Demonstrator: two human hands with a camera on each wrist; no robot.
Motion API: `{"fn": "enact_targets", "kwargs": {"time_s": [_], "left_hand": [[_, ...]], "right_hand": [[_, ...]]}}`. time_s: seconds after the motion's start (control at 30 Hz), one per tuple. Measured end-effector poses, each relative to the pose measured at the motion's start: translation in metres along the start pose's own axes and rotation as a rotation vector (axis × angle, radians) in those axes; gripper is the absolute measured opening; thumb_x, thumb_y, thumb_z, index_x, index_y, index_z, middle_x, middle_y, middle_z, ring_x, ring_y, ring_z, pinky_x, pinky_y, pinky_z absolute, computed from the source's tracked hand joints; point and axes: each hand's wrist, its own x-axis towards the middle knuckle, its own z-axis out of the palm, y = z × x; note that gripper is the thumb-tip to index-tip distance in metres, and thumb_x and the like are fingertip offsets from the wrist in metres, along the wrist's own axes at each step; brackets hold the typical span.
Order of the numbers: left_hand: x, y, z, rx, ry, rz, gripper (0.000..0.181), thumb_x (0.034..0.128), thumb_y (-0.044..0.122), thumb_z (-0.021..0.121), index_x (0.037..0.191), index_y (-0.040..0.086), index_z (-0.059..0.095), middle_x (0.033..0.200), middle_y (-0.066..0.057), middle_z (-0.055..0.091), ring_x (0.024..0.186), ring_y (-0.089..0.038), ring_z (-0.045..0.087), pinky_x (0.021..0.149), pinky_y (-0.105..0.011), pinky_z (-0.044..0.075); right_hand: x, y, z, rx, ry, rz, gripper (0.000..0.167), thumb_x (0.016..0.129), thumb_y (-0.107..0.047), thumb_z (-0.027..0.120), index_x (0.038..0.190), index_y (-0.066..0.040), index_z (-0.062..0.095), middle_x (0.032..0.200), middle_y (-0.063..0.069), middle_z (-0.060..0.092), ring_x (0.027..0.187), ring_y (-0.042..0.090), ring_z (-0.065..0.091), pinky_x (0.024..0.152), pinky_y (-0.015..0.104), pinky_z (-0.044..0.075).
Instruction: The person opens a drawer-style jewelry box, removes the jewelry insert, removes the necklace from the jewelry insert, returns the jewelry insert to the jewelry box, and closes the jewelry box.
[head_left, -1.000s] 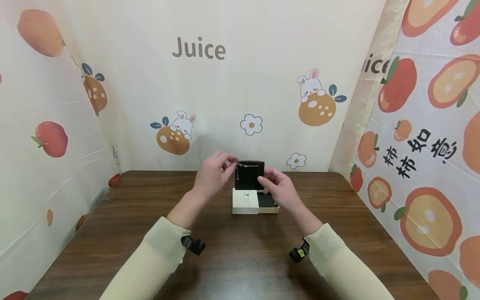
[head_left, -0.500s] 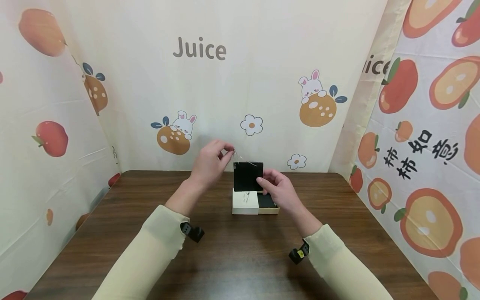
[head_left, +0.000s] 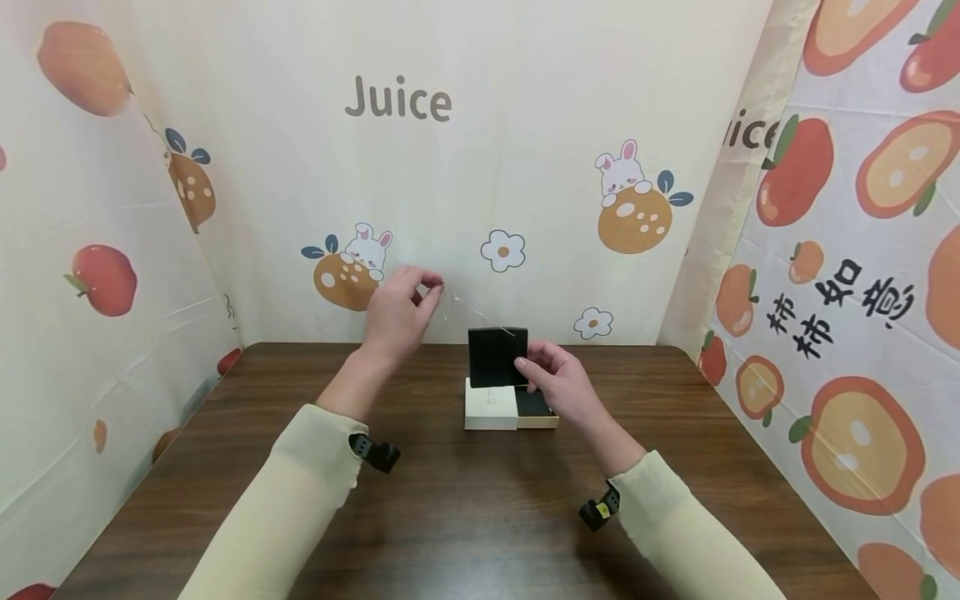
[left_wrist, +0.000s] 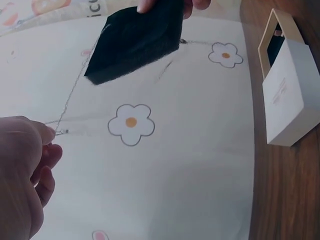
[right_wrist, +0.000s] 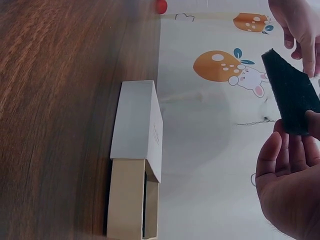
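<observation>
My left hand (head_left: 399,312) pinches one end of a thin silver chain (left_wrist: 73,89) between thumb and index finger, up and to the left of a square black jewelry pad (head_left: 497,358). From those fingertips the chain slopes down to the pad's top edge, and a short tail with a small clasp-like piece dangles in the left wrist view. My right hand (head_left: 566,379) grips the pad by its right side, thumb in front and fingers behind. Below the pad, a white sleeve box (head_left: 491,408) lies on the table with its cream drawer (right_wrist: 127,200) partly slid out.
The dark wooden table (head_left: 480,508) runs back to a printed curtain (head_left: 540,100) with fruit and rabbit drawings. Another printed curtain (head_left: 832,333) hangs along the right side. Something black lies inside the drawer.
My left hand has moved up and to the left, drawing the chain off the pad's front so it stretches between hand and pad. The right hand and the pad stay nearly in place.
</observation>
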Motion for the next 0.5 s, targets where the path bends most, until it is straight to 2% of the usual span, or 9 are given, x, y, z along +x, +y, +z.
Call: {"fn": "enact_targets", "kwargs": {"time_s": [0.27,0.5], "left_hand": [[0.005,-0.007,-0.010,-0.006,0.083,-0.062,0.015,0.1065,0.013,0.074,0.115,0.002,0.079,0.112,-0.016,0.074,0.088,-0.030,0.067,0.079,-0.038,0.062],[0.006,-0.012,-0.018,-0.008,0.130,-0.118,0.017,0.1070,0.014,0.073,0.118,0.002,0.078,0.115,-0.017,0.074,0.089,-0.031,0.068,0.082,-0.040,0.062]], "right_hand": [[0.000,0.003,0.000,-0.008,0.007,0.004,0.025,0.110,-0.021,0.069,0.128,-0.004,0.069,0.105,0.002,0.068,0.084,0.021,0.064,0.083,0.026,0.059],[0.000,0.004,-0.001,-0.013,0.009,0.006,0.025,0.110,-0.022,0.068,0.128,-0.004,0.068,0.112,0.012,0.069,0.087,0.023,0.064,0.083,0.026,0.059]]}}
